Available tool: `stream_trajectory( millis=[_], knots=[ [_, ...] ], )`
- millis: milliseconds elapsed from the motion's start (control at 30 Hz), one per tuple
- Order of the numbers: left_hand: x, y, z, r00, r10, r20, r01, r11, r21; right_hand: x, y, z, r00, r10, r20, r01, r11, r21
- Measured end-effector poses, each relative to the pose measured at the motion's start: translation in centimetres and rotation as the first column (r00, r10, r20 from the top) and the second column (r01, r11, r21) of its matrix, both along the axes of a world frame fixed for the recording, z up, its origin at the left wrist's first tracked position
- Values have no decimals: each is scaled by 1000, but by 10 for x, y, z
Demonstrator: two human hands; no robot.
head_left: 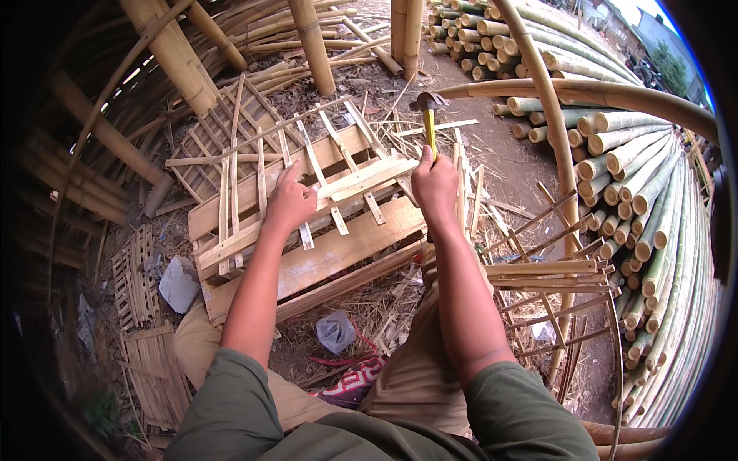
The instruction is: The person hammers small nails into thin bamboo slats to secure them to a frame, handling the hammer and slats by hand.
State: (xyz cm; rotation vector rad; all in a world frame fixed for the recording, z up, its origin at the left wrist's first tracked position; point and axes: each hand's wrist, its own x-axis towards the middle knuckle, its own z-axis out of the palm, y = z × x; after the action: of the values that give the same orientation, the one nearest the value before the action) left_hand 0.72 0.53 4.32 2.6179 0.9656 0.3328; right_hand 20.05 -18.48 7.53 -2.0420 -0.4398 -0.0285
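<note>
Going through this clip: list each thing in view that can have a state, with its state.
Hammer: held by its handle
Right hand: closed around the hammer
Left hand: on the slatted frame, fingers partly bent
Slatted frame: lying across the plank bench
Plank bench: gaps between planks
Plastic bag: crumpled, on the ground
Bamboo poles: stacked, cut ends exposed

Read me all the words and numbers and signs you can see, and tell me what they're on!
Red bag between the legs: big, pale letters, only partly in view; I won't copy them out.
Hammer: any marking would be too small to read.
Clear bag: no writing I can make out.
Bamboo poles: no writing I can make out.
I can't make out any numbers or signs.
</note>
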Motion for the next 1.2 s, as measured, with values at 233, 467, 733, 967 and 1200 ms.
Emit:
stream_trajectory(
  millis=[233, 467, 733, 967, 1200],
  knots=[
    [-34, -13, -4, 987, -132, -97, 121, 987, -105, -19, 22, -8, 995, 50, 87, -52, 999, 14],
    [-109, -33, 38, 960, -203, -194, 139, 944, -300, -49, 46, -19, 939, 299, 170, -269, 946, -179],
    [-186, -38, 19, 997, -66, 32, 73, 942, -328, -85, 74, -31, 746, 618, 249, -471, 753, -459],
    [-173, -63, 15, 928, -215, 303, 322, 873, -366, -103, 95, -55, 658, 720, 221, -489, 632, -602],
    [-162, -75, -13, 866, -389, 314, 460, 867, -194, -100, 101, -51, 546, 795, 263, -587, 587, -557]
  ],
)
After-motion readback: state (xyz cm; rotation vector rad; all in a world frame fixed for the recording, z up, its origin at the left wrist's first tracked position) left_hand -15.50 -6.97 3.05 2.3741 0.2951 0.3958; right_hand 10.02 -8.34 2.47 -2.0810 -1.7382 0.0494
